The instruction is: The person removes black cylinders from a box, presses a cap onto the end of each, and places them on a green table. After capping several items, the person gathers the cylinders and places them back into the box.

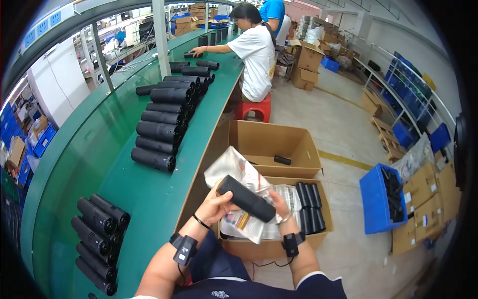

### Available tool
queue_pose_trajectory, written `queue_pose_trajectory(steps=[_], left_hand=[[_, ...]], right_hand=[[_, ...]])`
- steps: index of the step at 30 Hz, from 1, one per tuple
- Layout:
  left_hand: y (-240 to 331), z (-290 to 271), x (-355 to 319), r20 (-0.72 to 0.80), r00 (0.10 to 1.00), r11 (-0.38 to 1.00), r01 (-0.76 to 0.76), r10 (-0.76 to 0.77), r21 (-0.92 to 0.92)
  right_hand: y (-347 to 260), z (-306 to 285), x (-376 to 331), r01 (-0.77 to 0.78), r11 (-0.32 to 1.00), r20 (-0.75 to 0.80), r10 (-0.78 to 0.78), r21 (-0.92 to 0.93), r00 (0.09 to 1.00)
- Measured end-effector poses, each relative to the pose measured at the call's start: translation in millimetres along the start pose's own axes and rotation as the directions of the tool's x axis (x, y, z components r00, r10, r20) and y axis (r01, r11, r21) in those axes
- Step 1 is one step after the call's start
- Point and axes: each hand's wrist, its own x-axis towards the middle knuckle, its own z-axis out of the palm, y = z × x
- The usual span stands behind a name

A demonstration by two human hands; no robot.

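A black cylindrical tube (246, 198) lies across both my hands, tilted down to the right, above an open cardboard box (279, 245). My left hand (215, 205) grips its left end. My right hand (279, 204) holds its right end together with a crumpled clear plastic bag with printed paper (240, 172). Several more black tubes (308, 212) lie packed in the right part of the box. Each wrist wears a black band with a small device.
A long green workbench (149, 199) runs on my left, carrying stacks of black tubes (162, 127) and another pile (97, 234) near me. A second open box (271, 147) holds one small black part. A person in a white shirt (256, 55) sits farther along. A blue crate (381, 199) stands right.
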Motion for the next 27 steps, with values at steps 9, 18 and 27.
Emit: queue_pose_trajectory(steps=[9, 18, 27], left_hand=[[14, 3, 6, -0.301, 0.927, 0.93, -0.109, 0.223, 0.352], [121, 9, -55, -0.292, 0.85, 0.885, -0.349, 0.438, 0.309], [164, -30, -145, -0.268, 0.8, 0.842, -0.484, 0.536, 0.238]], right_hand=[[-44, 66, -58, 0.187, 0.654, 0.0, -0.275, -0.733, 0.961], [-140, -17, 53, 0.036, -0.112, 0.11, -0.768, -0.993, 0.631], [-32, -24, 256, 0.173, -0.693, 0.425, -0.209, -0.7, 0.881]])
